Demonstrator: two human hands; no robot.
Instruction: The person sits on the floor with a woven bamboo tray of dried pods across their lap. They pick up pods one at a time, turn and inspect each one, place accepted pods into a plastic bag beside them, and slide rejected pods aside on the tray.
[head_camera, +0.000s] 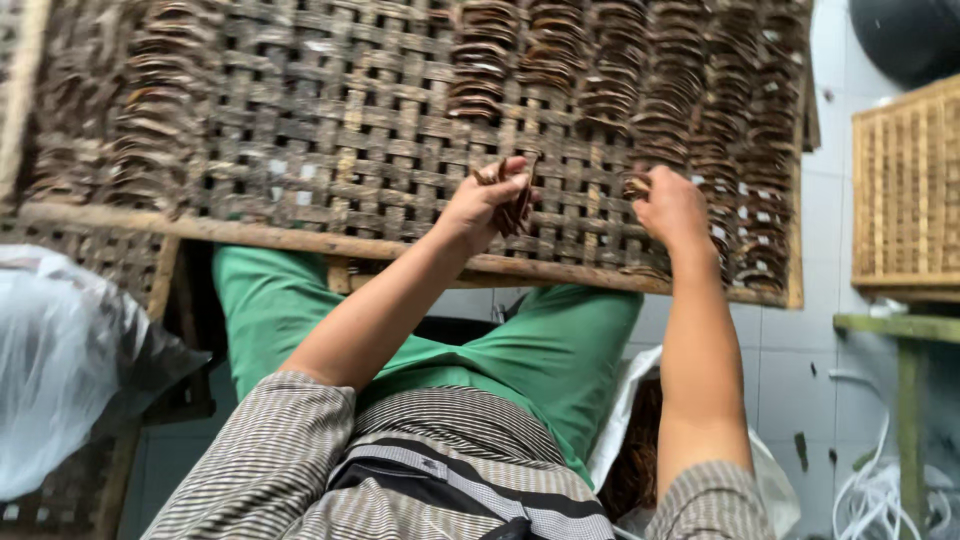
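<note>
One woven bamboo tray (330, 150) across your lap, roughly nine rows of curved brown slices (670, 90) on it, two hands at its near edge, your left hand (487, 200) pinching a small bundle of slices (518, 205), your right hand (668, 205) closed on one slice (634, 184).

The woven tray (330, 150) runs off the top and left edges, so its full extent and the upper ends of the rows of brown curved pieces (680, 90) are cut off. The right hand (672, 205) covers whatever its fingers (640, 185) pinch, and the small bunch in the left hand (487, 205) is partly hidden by that hand's fingers. The dark round object (905, 35), the pale basket (910, 190) and the clear plastic bag (50, 370) are each cropped by the frame.
</note>
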